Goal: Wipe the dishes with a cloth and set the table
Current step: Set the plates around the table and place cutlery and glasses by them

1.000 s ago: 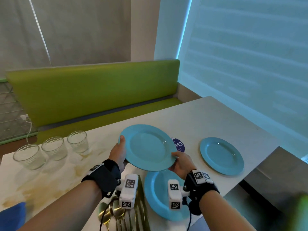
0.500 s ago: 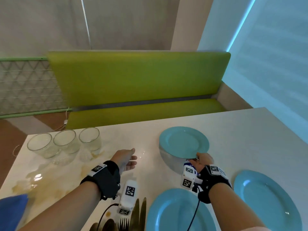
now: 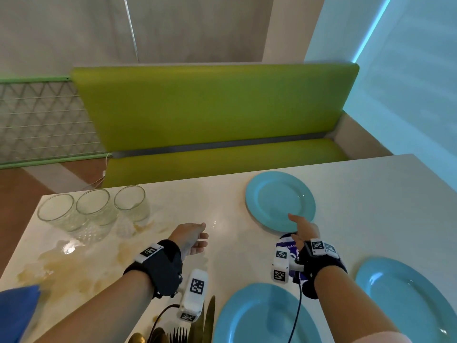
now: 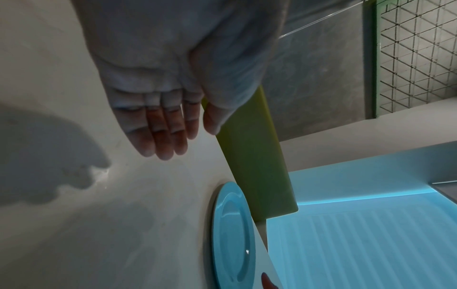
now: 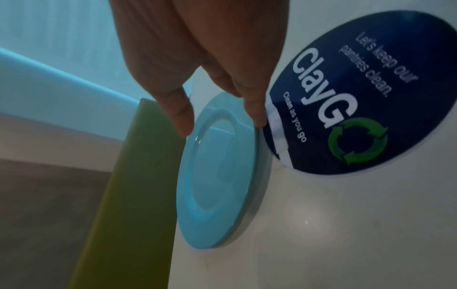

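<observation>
**A:** Where is your right hand (image 3: 303, 231)?

**B:** At the near rim of the far plate (image 3: 280, 200), which lies flat on the table (image 3: 371, 206). Your thumb is over the rim and your fingers (image 5: 254, 109) reach its edge; I cannot tell whether you are gripping it or just touching.

**A:** And your left hand (image 3: 190, 237)?

**B:** It hovers left of that plate, fingers straight, holding nothing.

**A:** What is hard to see?

**B:** A round sticker (image 5: 366, 93) just beside the plate is mostly hidden by your wrist from above. Nearer you, two plates (image 3: 267, 315) (image 3: 405, 298), the cutlery (image 3: 180, 334) and a blue cloth (image 3: 14, 315) are cut off by the frame. Three glasses (image 3: 94, 209) stand well to the plate's left.
</observation>
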### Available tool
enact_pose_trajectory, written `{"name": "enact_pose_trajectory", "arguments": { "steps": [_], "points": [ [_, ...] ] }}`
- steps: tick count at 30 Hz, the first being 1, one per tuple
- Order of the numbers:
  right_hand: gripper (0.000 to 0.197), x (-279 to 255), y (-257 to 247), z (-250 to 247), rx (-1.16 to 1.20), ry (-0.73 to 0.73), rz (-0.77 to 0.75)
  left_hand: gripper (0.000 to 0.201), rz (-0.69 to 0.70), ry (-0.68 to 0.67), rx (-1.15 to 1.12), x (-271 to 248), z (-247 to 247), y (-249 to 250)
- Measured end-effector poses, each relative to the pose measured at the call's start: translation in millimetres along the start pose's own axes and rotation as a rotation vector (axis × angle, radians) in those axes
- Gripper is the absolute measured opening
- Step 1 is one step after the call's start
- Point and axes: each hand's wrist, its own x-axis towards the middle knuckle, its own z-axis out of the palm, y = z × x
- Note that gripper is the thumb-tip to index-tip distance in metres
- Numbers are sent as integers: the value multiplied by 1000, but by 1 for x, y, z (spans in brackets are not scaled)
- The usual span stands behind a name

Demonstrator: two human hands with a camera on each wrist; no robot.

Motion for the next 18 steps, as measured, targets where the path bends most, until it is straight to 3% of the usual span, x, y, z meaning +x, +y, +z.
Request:
{"name": "enact_pose_trajectory", "arguments": {
  "steps": [6,11,15,18],
  "points": [
    [53,-21,11,1,-256,25,-204,15,35,-5,27,-13,-5,-7],
    [27,-68,32,3,-414,-9,-194,16,67,-12,101,-33,-19,-30],
    [36,-121,60,4,-477,-71,-251,15,109,-31,171,-56,-42,-57],
    [21,-180,89,5,-542,-100,-312,14,130,-56,170,-77,-70,-82]
  ]
}}
